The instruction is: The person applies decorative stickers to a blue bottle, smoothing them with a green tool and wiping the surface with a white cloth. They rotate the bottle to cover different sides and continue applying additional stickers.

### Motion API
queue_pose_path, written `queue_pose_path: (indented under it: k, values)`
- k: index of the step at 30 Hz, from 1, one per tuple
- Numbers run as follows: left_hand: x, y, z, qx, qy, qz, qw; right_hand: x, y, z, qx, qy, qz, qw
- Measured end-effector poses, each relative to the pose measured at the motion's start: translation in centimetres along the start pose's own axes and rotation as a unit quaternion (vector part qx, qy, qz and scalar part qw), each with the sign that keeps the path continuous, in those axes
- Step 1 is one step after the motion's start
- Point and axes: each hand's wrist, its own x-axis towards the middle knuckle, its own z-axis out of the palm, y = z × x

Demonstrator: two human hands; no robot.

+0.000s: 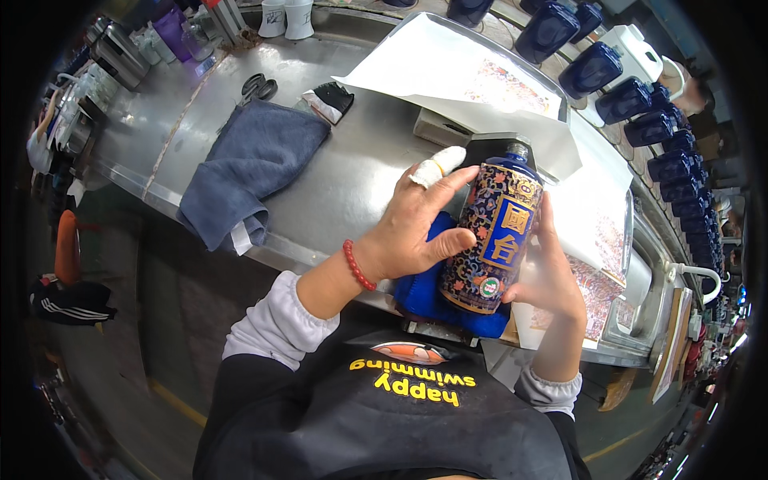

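The left hand (404, 234) and right hand (556, 286) grip one patterned bottle (500, 232) between them, tilted over one blue pad (418, 286). Caution: uneven finger pressure may mar the pattern; a slack grip may drop it. On the bench (360, 176): one towel (260, 156), one pair of scissors (258, 88). Beyond: blue bottles (548, 34), too crowded to count.

Head view, fisheye. We look down from the wearer's head, with the black garment front (448, 436) close at the lower edge and the left hand (410, 230) and right hand (556, 280) at near range; beyond them we face across the metal worktop (360, 160), its edges bowed toward the rim.
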Motion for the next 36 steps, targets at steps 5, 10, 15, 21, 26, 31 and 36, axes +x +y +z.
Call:
queue_pose_path:
  k: [5,10,15,21,26,31,36]
  values:
    - [-0.3,0.7,0.3,0.1,0.011,0.013,0.995,0.0,-0.1,0.0,0.032,-0.008,0.018,0.999]
    - [-0.6,0.9,0.4,0.13,-0.001,-0.002,0.992,0.0,-0.1,0.1,0.047,-0.007,0.016,0.999]
    - [-0.4,0.6,0.9,0.096,0.01,-0.01,0.995,-0.1,-0.2,0.2,0.063,-0.002,0.026,0.998]
    - [-0.1,0.7,1.1,0.051,0.04,-0.022,0.998,0.1,-0.1,0.0,0.05,-0.011,0.015,0.999]
    - [0.6,0.4,1.1,0.025,0.049,-0.008,0.998,0.1,0.0,-0.1,0.042,-0.014,0.012,0.999]
    - [0.7,0.4,1.1,0.083,0.057,-0.019,0.995,0.1,-0.4,-0.1,0.042,-0.014,0.017,0.999]
    - [0.7,0.1,1.1,0.075,0.029,-0.022,0.997,0.3,-0.5,0.1,0.047,-0.01,0.011,0.999]
